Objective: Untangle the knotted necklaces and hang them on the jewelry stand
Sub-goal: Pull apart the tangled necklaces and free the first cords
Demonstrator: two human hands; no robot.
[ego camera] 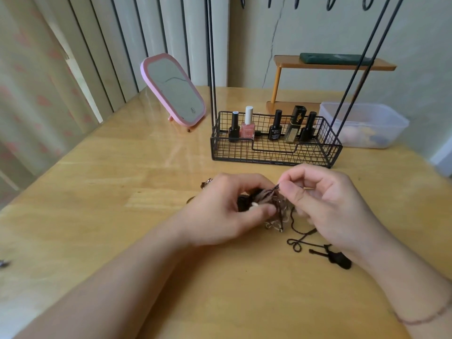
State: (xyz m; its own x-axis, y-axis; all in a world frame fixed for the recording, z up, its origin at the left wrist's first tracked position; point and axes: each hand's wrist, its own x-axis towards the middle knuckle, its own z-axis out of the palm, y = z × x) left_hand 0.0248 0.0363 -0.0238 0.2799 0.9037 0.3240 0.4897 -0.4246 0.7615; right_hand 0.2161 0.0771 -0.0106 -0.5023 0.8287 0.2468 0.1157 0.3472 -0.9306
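A knot of tangled necklaces (274,206), dark cords mixed with a pale chain, sits between my hands just above the wooden table (122,167). My left hand (227,209) grips the dark bundle from the left. My right hand (325,199) pinches a dark strand at the top of the knot. A dark cord (303,241) trails down onto the table and ends in a dark tassel (340,259) under my right wrist. The black wire jewelry stand (274,152) rises behind the hands; its hooks (330,3) show at the top edge.
Several nail polish bottles (247,128) stand in the stand's basket. A pink mirror (175,89) leans at the back left. A clear plastic box (364,123) and a small wooden shelf (325,67) are at the back right. A small beaded piece (206,183) lies left of my left hand.
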